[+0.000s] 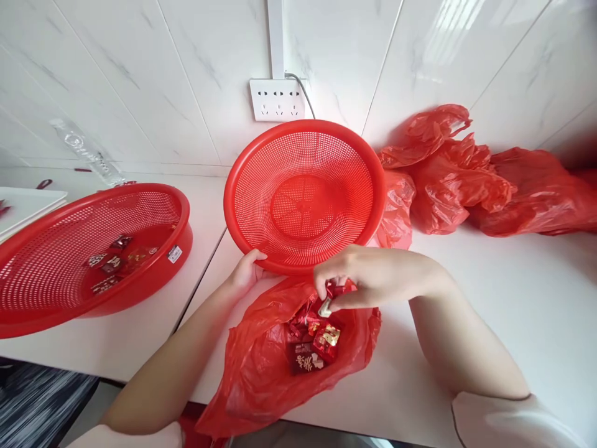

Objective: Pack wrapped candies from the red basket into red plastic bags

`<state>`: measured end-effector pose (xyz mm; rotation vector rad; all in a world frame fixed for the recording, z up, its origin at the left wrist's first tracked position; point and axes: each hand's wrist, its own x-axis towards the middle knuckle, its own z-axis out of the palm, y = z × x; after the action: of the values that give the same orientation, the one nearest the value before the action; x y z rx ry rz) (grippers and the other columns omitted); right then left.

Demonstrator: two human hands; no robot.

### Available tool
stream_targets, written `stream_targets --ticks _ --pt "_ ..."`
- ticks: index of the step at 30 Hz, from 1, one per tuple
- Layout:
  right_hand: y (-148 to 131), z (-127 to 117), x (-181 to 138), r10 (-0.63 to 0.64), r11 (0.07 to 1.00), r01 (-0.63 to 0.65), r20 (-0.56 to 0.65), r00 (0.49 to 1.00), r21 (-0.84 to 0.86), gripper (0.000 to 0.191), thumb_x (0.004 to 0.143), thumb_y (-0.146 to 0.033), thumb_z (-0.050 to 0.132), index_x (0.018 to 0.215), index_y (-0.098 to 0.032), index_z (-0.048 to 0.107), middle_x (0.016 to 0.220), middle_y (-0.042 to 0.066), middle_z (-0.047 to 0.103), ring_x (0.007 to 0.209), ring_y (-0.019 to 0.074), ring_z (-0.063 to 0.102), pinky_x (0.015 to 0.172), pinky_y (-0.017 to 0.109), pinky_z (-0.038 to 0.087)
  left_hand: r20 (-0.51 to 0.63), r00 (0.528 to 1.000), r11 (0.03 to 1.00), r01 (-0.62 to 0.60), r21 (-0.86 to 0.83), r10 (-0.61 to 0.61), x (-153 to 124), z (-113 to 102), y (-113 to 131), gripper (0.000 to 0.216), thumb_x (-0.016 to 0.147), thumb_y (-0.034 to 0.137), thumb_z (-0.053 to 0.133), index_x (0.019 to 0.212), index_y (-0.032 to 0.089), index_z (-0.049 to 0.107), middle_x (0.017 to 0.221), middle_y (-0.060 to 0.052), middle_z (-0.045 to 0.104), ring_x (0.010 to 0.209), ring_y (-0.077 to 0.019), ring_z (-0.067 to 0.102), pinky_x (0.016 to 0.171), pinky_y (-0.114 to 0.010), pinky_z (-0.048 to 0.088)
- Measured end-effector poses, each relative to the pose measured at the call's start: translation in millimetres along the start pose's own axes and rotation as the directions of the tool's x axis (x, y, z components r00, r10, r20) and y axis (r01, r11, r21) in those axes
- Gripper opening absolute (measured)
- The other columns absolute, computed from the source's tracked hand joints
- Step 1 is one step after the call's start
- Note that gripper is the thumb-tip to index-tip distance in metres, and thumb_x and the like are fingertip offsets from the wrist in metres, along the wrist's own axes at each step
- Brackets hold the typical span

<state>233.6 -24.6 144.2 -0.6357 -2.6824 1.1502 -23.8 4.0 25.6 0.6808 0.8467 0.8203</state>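
Note:
My left hand (249, 269) grips the near left rim of a red plastic strainer basket (303, 130), thumb over the edge, the basket tilted toward me with nothing inside. Just in front of it lies an open red plastic bag (261, 367) holding several wrapped candies, among them a dark brown packet (303, 359) and a red-and-gold one (328, 338). Over the bag's mouth, my right hand (354, 277) pinches a small wrapped candy (325, 306) with a pale, shiny end between thumb and fingers.
On the left stands another red strainer basket (181, 218) with several wrapped candies in it. Behind it are a clear plastic bottle (88, 152) and a white tray (32, 202). Filled red plastic bags (457, 180) line the wall at the right. A power socket (278, 101) sits above the middle basket.

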Motion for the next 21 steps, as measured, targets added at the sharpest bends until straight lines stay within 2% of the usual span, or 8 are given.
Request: stream_targets --ticks 3,6,8,10,12,15,19,21 --pt "1.0 11.7 7.0 0.018 0.999 -0.016 0.075 0.997 -0.038 0.012 0.082 -0.015 0.065 0.094 -0.018 0.067 0.089 0.003 0.071 0.076 0.013 0.064 0.066 0.023 0.047 -0.043 0.996 0.997 -0.076 0.028 0.077 1.5 -2.2 0.9 0.037 0.077 0.03 0.052 0.106 0.013 0.068 0.109 -0.011 0.072 0.104 -0.0312 0.065 0.096 -0.046 0.048" --pt "2.4 18.6 13.4 -0.025 1.0 0.025 0.086 0.996 -0.003 0.028 0.085 -0.01 0.058 0.109 -0.02 0.066 0.104 0.004 0.071 0.089 0.0148 0.065 0.076 0.025 0.05 -0.04 0.998 0.999 -0.049 0.005 0.049 -1.7 -1.6 0.9 0.035 0.077 0.032 0.053 0.103 0.014 0.069 0.108 -0.011 0.072 0.101 -0.0303 0.066 0.094 -0.044 0.049" --pt "3.1 17.2 12.5 -0.056 0.998 0.057 0.01 0.998 -0.019 0.035 0.086 -0.009 0.055 0.117 -0.022 0.064 0.114 0.004 0.069 0.1 0.0165 0.064 0.085 0.029 0.049 -0.004 0.999 0.999 0.033 -0.019 -0.033 -4.5 -0.8 1.5 0.038 0.077 0.036 0.052 0.101 0.013 0.069 0.105 -0.012 0.073 0.096 -0.0308 0.067 0.09 -0.044 0.05" --pt "3.6 11.7 6.6 -0.033 0.998 0.025 -0.132 0.991 -0.066 0.035 0.086 -0.012 0.055 0.119 -0.023 0.063 0.118 0.005 0.068 0.102 0.0178 0.064 0.088 0.03 0.05 -0.004 0.998 0.998 0.061 -0.011 -0.061 -5.6 -1.1 3.3 0.04 0.077 0.039 0.05 0.1 0.012 0.069 0.101 -0.013 0.073 0.091 -0.0314 0.067 0.086 -0.045 0.052" --pt "3.7 4.2 -3.0 0.063 0.992 -0.091 -0.282 0.957 -0.087 0.037 0.086 -0.013 0.055 0.12 -0.025 0.062 0.11 0.004 0.071 0.089 0.0171 0.068 0.078 0.029 0.053 -0.085 0.996 0.999 -0.023 0.031 0.026 -5.0 -2.8 6.6 0.037 0.075 0.036 0.051 0.097 0.013 0.069 0.096 -0.012 0.074 0.088 -0.0307 0.067 0.082 -0.045 0.052" --pt "2.1 -5.9 -19.7 0.213 0.958 -0.273 -0.411 0.886 -0.092 0.04 0.085 -0.015 0.056 0.123 -0.027 0.06 0.09 0.002 0.075 0.059 0.0137 0.066 0.056 0.026 0.052 -0.205 0.953 0.971 -0.201 0.129 0.225 -5.6 -5.7 14.5 0.031 0.072 0.029 0.054 0.097 0.015 0.067 0.096 -0.009 0.073 0.089 -0.029 0.067 0.078 -0.043 0.054" --pt "-1.9 -8.6 -36.5 0.157 0.935 -0.275 -0.433 0.888 -0.226 0.047 0.083 -0.022 0.061 0.13 -0.031 0.056 0.106 0.001 0.073 0.072 0.0164 0.07 0.062 0.028 0.056 -0.207 0.931 0.947 -0.264 0.181 0.299 -16.5 -6.9 29.1 0.039 0.073 0.028 0.054 0.107 0.015 0.066 0.108 -0.011 0.071 0.091 -0.0289 0.066 0.069 -0.04 0.055" --pt "-3.6 -4.0 -39.0 0.094 0.894 -0.295 -0.501 0.86 -0.338 0.052 0.082 -0.024 0.064 0.132 -0.032 0.054 0.119 0.003 0.068 0.083 0.0199 0.071 0.066 0.031 0.057 -0.235 0.922 0.945 -0.266 0.189 0.307 -23.5 -8.1 36.5 0.043 0.071 0.027 0.053 0.11 0.013 0.065 0.103 -0.012 0.071 0.082 -0.0283 0.067 0.058 -0.037 0.054"
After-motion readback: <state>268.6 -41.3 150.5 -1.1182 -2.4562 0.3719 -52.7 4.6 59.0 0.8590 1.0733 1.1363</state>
